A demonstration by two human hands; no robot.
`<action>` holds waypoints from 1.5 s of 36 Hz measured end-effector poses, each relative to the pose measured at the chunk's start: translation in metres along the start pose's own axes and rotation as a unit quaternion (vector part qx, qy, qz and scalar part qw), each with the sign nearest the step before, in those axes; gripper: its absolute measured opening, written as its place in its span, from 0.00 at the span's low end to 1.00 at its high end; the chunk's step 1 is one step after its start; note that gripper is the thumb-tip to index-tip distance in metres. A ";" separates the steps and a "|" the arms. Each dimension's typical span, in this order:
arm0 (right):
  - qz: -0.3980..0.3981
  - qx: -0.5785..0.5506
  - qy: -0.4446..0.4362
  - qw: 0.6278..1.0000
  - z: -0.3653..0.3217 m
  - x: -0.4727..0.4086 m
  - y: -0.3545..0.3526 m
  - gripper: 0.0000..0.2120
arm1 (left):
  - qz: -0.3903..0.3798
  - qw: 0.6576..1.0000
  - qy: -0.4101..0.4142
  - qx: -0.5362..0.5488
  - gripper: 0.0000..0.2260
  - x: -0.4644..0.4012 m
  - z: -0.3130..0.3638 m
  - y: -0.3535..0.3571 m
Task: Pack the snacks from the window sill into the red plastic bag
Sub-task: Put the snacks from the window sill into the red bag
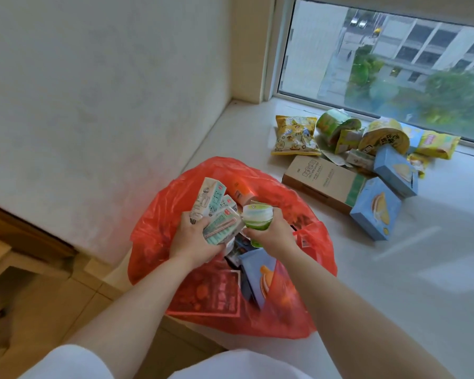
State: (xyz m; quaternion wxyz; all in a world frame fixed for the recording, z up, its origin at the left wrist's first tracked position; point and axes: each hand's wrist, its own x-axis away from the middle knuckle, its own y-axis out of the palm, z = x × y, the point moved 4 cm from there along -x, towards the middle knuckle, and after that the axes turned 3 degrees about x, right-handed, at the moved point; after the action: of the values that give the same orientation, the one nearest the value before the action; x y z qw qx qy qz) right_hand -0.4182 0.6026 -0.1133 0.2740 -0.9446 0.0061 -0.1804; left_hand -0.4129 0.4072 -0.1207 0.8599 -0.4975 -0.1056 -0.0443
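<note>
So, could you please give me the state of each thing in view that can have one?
red plastic bag: mouth open, partly filled
left hand: grips small drink cartons over the bag
right hand: grips green cup, lid sealed, over the bag
two blue boxes: closed, on the sill
brown box: closed, lying flat
yellow snack bag: sealed

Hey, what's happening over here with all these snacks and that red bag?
A person is packing snacks into a red plastic bag on the window sill. Their left hand holds a bunch of small drink cartons over the open bag, and their right hand grips a green and white cup. Some boxes are already inside. A pile by the window is not yet packed: a brown box, two blue boxes, yellow packets.
</note>
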 end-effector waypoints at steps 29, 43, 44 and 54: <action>-0.133 0.292 -0.002 0.947 0.030 0.004 0.053 0.34 | -0.218 0.924 0.090 -0.301 0.35 -0.007 -0.014 0.011; 0.164 0.361 0.018 0.918 0.048 0.004 -0.022 0.28 | -0.024 0.964 0.148 -0.217 0.31 0.017 -0.028 0.013; 0.172 0.348 0.058 0.920 0.054 0.003 -0.029 0.30 | 0.000 0.965 0.143 -0.220 0.31 0.018 -0.030 0.011; 0.133 0.241 0.301 0.913 0.095 0.002 -0.055 0.27 | 0.072 0.978 -0.109 -0.165 0.28 -0.007 -0.040 -0.013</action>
State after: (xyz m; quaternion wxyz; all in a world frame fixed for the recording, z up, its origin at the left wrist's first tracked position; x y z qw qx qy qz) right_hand -0.3878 0.6980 -0.1589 0.5000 -0.7413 0.1698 -0.4143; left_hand -0.4169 0.3660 -0.1303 0.7503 -0.6405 -0.1544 0.0553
